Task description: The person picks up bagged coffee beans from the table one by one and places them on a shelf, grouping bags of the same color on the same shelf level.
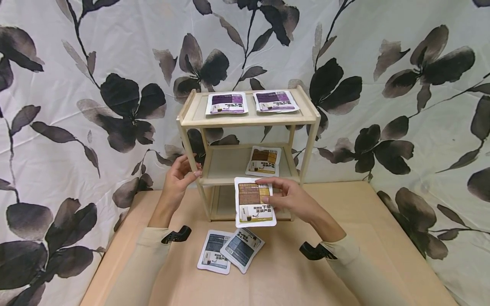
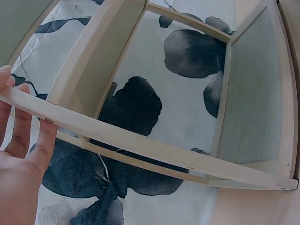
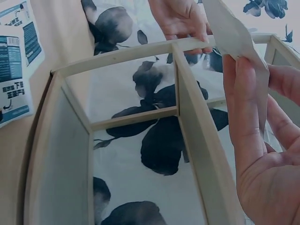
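Note:
A small three-tier wooden shelf rack [image 1: 250,123] stands against the patterned cloth. My left hand [image 1: 179,175] holds its front left post [image 2: 140,145], with fingers round the wood near the middle tier. In front of that tier, my right hand [image 1: 292,199] pinches a flat brown-and-gold packet [image 1: 249,197] by its right side, thumb on the printed face. The right wrist view shows this packet [image 3: 229,30] nearly edge-on, the fingers behind it. Another brown-and-gold packet [image 1: 264,161] lies on the right half of the middle tier.
Two purple packets, a left one [image 1: 227,103] and a right one [image 1: 275,101], lie side by side on the top tier. On the table [image 1: 283,272] before the rack are two blue-grey packets, one [image 1: 243,250] overlapping the other [image 1: 213,251]. Floral cloth [image 1: 126,51] hangs behind.

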Demonstrator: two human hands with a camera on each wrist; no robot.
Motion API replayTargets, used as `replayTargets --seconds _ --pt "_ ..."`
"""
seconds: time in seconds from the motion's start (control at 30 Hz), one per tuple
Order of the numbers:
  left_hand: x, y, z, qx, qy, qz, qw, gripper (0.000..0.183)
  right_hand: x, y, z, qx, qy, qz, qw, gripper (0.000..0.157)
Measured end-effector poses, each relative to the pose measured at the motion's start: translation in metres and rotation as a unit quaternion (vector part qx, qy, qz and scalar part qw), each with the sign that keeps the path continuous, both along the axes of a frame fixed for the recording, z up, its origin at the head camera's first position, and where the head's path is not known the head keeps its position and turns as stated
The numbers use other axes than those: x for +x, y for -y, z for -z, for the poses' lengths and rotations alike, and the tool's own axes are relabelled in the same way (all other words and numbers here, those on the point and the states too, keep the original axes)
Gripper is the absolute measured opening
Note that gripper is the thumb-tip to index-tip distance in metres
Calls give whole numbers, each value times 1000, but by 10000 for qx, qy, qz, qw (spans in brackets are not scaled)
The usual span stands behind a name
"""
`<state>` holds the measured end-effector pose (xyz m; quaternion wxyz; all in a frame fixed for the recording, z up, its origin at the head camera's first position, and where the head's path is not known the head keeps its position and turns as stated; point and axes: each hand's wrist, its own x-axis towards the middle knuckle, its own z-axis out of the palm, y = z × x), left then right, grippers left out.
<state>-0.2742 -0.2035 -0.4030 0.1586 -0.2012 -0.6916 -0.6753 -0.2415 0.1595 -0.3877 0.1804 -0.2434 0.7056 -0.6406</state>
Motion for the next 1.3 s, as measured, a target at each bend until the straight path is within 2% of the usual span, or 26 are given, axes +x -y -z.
replayTargets --seconds 0.33,0.67,0.97,1.17,1.3 --pt "-2 1 2 117 -69 46 9999 52 -12 8 -15 142 -227 144 9995 52" --pt "-1 0 2 224 -16 113 9997 52 -33 19 -24 -143 -284 216 9993 53" --pt "-4 1 1 247 -15 107 9996 53 -52 30 -32 249 -324 392 9984 55" --pt "-2 0 1 243 42 69 9997 52 -63 35 -35 28 -72 237 9997 57" --pt "-1 -1 0 265 13 82 9996 53 -69 36 -37 14 -221 165 9996 58"
